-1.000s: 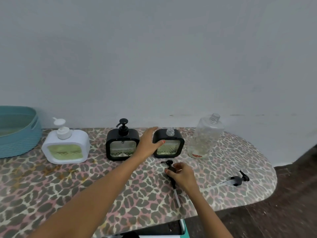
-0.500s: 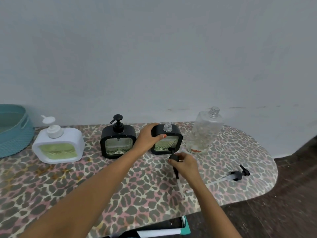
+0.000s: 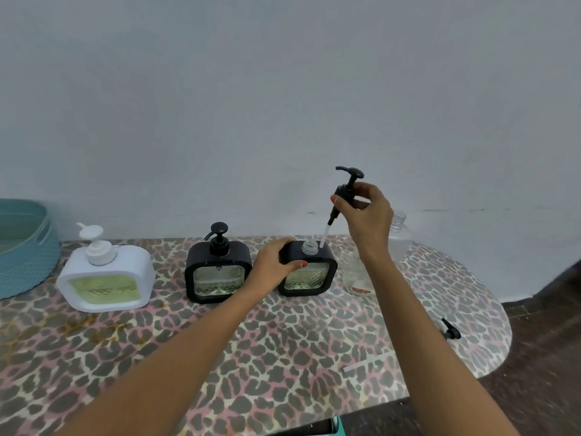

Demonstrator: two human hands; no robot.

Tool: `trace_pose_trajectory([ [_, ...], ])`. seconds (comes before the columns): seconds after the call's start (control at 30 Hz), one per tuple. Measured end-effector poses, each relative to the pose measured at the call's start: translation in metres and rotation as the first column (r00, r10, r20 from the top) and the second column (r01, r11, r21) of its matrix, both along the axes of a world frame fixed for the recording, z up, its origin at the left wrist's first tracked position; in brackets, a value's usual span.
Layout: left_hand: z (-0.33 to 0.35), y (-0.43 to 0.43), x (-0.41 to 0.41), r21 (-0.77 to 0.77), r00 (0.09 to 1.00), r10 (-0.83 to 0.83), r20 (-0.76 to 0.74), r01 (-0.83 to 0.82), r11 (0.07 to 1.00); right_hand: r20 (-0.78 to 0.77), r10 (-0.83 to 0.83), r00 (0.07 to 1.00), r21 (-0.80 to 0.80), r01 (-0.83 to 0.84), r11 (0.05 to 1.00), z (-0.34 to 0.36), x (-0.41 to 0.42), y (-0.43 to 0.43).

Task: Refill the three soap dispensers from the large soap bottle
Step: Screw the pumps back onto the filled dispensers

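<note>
Three dispensers stand in a row: a white dispenser with its pump on, a black dispenser with its pump on, and a second black dispenser with an open neck. My left hand grips the open dispenser's left side. My right hand holds a black pump upright above it, the tube's tip just right of the neck. The clear large soap bottle, uncapped and nearly empty, stands behind my right arm, partly hidden.
A teal basket sits at the far left on the leopard-print table. Another black pump with its clear tube lies near the table's right edge. A grey wall rises behind the table; dark floor shows to the right.
My right hand has lifted the black pump off the table up above the open dispenser's neck. My left hand has stayed on that dispenser.
</note>
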State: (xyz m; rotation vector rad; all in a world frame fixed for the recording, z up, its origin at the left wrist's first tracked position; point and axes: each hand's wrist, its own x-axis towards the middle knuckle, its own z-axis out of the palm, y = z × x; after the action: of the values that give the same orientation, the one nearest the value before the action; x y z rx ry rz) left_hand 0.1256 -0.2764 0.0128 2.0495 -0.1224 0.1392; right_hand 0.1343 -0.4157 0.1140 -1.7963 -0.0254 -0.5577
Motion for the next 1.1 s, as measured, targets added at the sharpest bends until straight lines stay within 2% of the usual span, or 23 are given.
trace_pose_trajectory([
  [0.2, -0.004, 0.000, 0.002, -0.027, 1.000, 0.003, 0.000, -0.003, 1.000, 0.034, -0.006, 0.999, 0.045, 0.004, 0.999, -0.013, 0.010, 0.012],
  [0.43, -0.008, 0.001, 0.005, -0.035, 1.000, 0.008, 0.014, -0.007, 0.999, -0.027, 0.007, 1.000, -0.018, -0.007, 1.000, -0.054, 0.010, 0.015],
  [0.67, -0.013, 0.001, 0.007, -0.036, 0.999, 0.031, 0.008, -0.031, 0.999, -0.090, 0.044, 0.995, -0.174, -0.059, 0.983, -0.089, 0.008, 0.015],
  [0.9, -0.016, 0.001, 0.010, -0.058, 1.000, 0.030, -0.004, -0.030, 0.998, -0.094, 0.043, 0.995, -0.240, -0.065, 0.969, -0.100, 0.009, 0.017],
  [1.1, -0.016, 0.002, 0.009, -0.068, 1.000, 0.030, -0.005, -0.030, 0.997, -0.179, 0.098, 0.979, -0.252, -0.142, 0.957, -0.095, 0.016, 0.015],
])
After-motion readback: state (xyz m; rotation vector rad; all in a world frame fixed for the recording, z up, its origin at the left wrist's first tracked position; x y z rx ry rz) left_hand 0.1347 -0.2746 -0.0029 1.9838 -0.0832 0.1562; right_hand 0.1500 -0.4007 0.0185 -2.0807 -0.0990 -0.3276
